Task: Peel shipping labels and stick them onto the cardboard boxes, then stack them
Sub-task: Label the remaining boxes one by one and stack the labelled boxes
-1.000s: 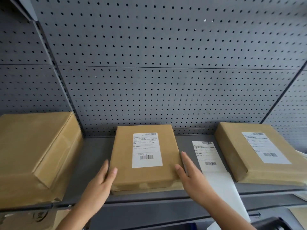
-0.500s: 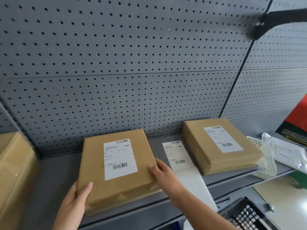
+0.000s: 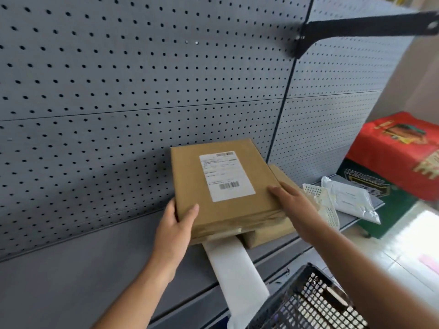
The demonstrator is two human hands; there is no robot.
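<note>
A flat brown cardboard box (image 3: 190, 176) with a white shipping label (image 3: 225, 176) on top is held off the shelf between both hands. My left hand (image 3: 175, 224) grips its near left corner, thumb on top. My right hand (image 3: 292, 203) holds its near right edge. The box hangs partly over a second brown box (image 3: 268, 233) on the grey shelf (image 3: 71, 269), of which only the near and right edges show. A white strip of label backing (image 3: 232, 264) runs out from under the held box and hangs over the shelf's front edge.
A grey pegboard wall (image 3: 142, 91) backs the shelf. A white mesh basket (image 3: 325, 200) and a white plastic mailer (image 3: 351, 198) lie at the shelf's right end. A black wire basket (image 3: 308, 302) sits below. A red bag (image 3: 399, 153) stands right. A black bracket (image 3: 356, 27) juts out overhead.
Both hands have lifted the labelled box off the shelf and carried it right, over the label strip and partly above the second box. The view has swung right.
</note>
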